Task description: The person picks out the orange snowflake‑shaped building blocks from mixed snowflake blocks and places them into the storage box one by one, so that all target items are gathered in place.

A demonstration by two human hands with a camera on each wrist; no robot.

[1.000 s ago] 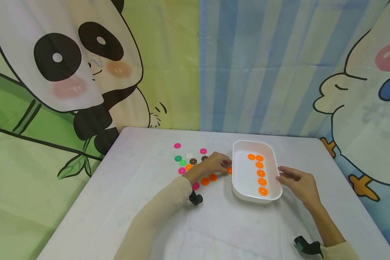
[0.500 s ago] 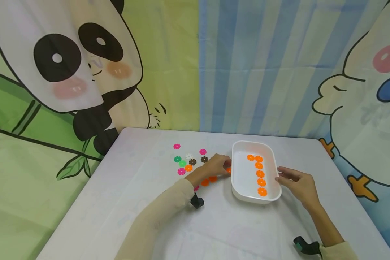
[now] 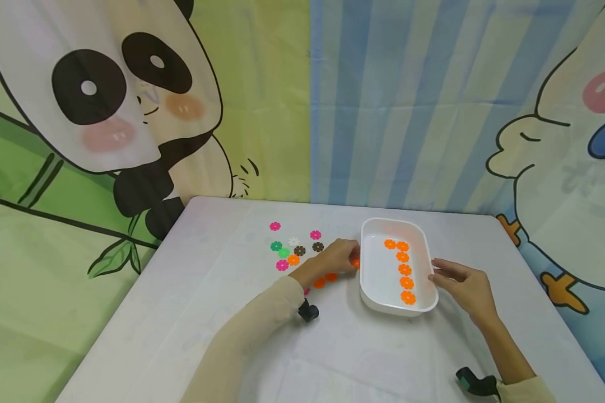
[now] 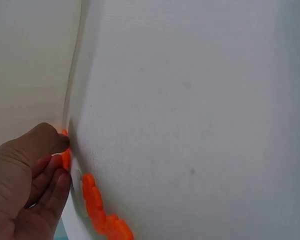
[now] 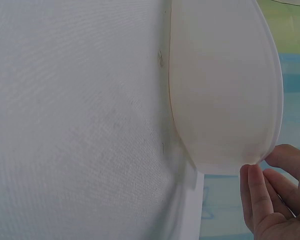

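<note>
A white plastic tray [image 3: 383,304] stands on the table, with several orange flower-shaped pieces [image 3: 405,270] inside in a bent line. At its left wall my left hand [image 3: 336,258] pinches one orange flower-shaped piece [image 4: 66,152] between thumb and fingers, low by the tabletop. More orange pieces [image 4: 94,202] lie just beside that hand; the forearm partly hides them in the head view. My right hand [image 3: 466,286] holds the tray's right edge. In the right wrist view, its thumb is at the rim and the fingertips [image 5: 255,172] meet the outer wall.
Left of the tray, loose flower pieces lie scattered: pink [image 3: 275,226], dark green [image 3: 276,245], brown [image 3: 318,246], white [image 3: 293,242] and others. The white table [image 3: 333,347] ends in front of a cartoon-printed cloth backdrop [image 3: 262,112].
The left wrist and forearm have shifted slightly right, covering more of the pink piece beneath and uncovering a brown one. The right hand and the tray stay in place.
</note>
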